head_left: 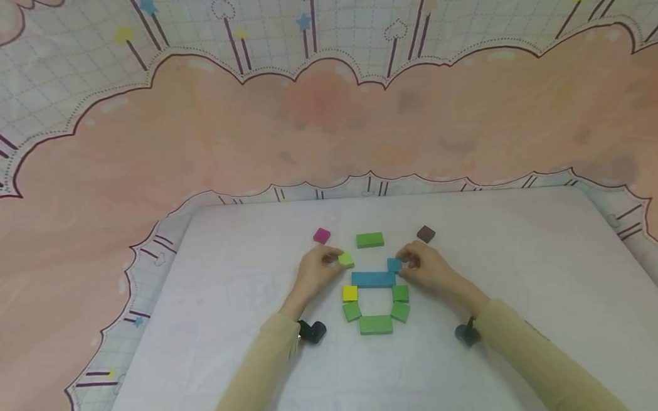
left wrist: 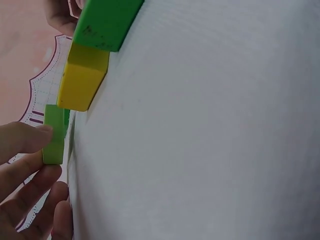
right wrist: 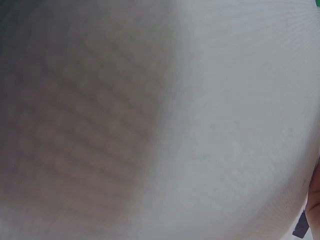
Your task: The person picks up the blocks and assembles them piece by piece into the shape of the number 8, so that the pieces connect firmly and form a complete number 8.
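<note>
On the white table point(head_left: 229, 337) lies a ring of flat blocks: a long blue block point(head_left: 373, 279) on top, a yellow square point(head_left: 349, 293), green pieces point(head_left: 400, 293) down both sides and a green rectangle point(head_left: 376, 324) at the bottom. My left hand point(head_left: 320, 266) pinches a small light-green block point(head_left: 346, 259) at the ring's upper left; the left wrist view shows that block point(left wrist: 54, 134) between my fingers, with the yellow block point(left wrist: 83, 76) beyond. My right hand point(head_left: 420, 264) pinches a small blue block point(head_left: 394, 264) at the upper right. The right wrist view is a blur of table.
Three loose blocks lie beyond the hands: a magenta square point(head_left: 322, 235), a green rectangle point(head_left: 369, 240) and a dark brown square point(head_left: 425, 233). A pink and checked patterned cloth point(head_left: 324, 124) hangs behind and around the table.
</note>
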Demonstrator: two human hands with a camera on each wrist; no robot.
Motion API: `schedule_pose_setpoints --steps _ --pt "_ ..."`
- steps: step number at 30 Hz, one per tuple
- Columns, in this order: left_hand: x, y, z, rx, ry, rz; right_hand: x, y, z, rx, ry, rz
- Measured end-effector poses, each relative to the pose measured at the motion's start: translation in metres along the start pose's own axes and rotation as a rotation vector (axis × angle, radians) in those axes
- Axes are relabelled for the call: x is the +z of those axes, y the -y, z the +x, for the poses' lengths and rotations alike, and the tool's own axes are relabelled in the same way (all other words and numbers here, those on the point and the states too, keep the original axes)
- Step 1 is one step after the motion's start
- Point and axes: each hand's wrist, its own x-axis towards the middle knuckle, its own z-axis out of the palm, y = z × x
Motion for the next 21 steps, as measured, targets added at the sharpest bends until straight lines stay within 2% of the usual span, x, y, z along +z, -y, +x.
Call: schedule_pose_setpoints --steps 14,21 --pt "0.0013 -0.0005 -0.0022 0.083 0.033 0.047 0.0007 0.0005 0.0013 0.018 -0.004 -0.008" --pt "0.0017 -0.0006 -0.0033 0.093 0.048 0.077 0.0013 -0.0013 0.0020 0.012 -0.004 -0.015"
